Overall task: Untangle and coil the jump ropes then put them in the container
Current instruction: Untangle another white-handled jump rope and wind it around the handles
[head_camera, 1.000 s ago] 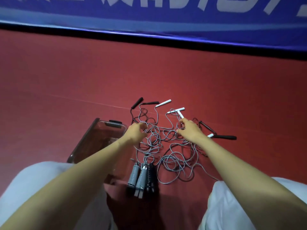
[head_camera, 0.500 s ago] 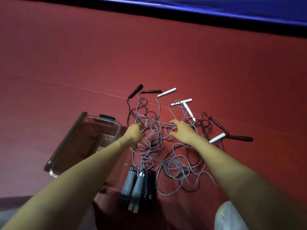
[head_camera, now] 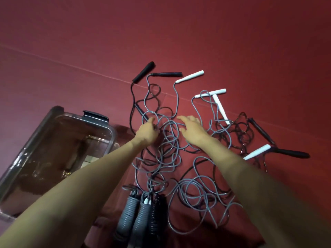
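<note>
A tangle of grey and black jump ropes is spread on the red floor, with white handles and black handles sticking out at its far and right edges. My left hand pinches a grey cord in the upper left of the tangle. Over the middle of the tangle my right hand is spread, its fingers straight and just above the cords. Three coiled ropes lie side by side at the near edge. The clear plastic container sits to the left.
A black latch is on the container's far rim. A thin seam line crosses the floor behind the ropes. Bare red floor stretches beyond the tangle.
The view has dropped and drawn closer. My right hand has let go and shifted left over the tangle's middle with fingers spread. My left hand stays on the cord.
</note>
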### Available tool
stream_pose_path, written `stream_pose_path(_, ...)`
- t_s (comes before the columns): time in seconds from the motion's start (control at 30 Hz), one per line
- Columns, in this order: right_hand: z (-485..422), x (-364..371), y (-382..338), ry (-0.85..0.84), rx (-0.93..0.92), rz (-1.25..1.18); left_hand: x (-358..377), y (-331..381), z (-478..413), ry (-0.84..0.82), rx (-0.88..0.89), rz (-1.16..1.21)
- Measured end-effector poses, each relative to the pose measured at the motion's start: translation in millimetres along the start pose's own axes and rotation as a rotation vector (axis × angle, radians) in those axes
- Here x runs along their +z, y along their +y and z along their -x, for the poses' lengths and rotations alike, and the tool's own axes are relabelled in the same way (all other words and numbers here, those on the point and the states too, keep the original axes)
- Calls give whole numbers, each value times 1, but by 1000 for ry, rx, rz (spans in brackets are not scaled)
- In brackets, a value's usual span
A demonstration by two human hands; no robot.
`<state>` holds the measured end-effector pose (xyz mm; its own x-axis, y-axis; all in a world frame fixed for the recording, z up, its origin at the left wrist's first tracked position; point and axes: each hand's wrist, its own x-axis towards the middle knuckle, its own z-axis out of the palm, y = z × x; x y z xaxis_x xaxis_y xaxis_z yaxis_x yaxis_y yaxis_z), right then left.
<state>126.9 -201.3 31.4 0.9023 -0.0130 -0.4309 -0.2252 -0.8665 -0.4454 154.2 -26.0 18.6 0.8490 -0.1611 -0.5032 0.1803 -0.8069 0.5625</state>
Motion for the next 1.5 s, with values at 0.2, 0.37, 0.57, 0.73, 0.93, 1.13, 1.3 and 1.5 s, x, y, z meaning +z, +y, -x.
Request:
stream_pose_path(0.2, -7, 23, 0, 65, -57, -16, 16, -10, 15, 142, 348, -14)
stream_pose_path(0.37, 14, 20, 0, 101, -59, 43, -6, 13, 53, 179, 369, 384)
stream_pose_path(0.57, 70, -27, -14, 202, -57, -85, -47, 36, 96, 141, 226, 628)
stream_pose_path(0.73, 138, -73, -45, 270, -82, -278, -81, 61, 154, 94, 181, 700)
stream_pose_path(0.93, 221, -121, -85, 299, -129, -499, -127, 106, 236, -15, 235, 851)
stream_pose_path(1.13, 288, -167, -127, 296, -134, -858, -150, 116, 295, -91, 294, 769)
stream_pose_path(1.3, 331, -189, -145, 337, -255, -1054, -137, 124, 332, -270, 430, 584)
stream_pose_path(1.5, 329, -200, -150, 404, -249, -1275, -146, 153, 339, -191, 523, 643)
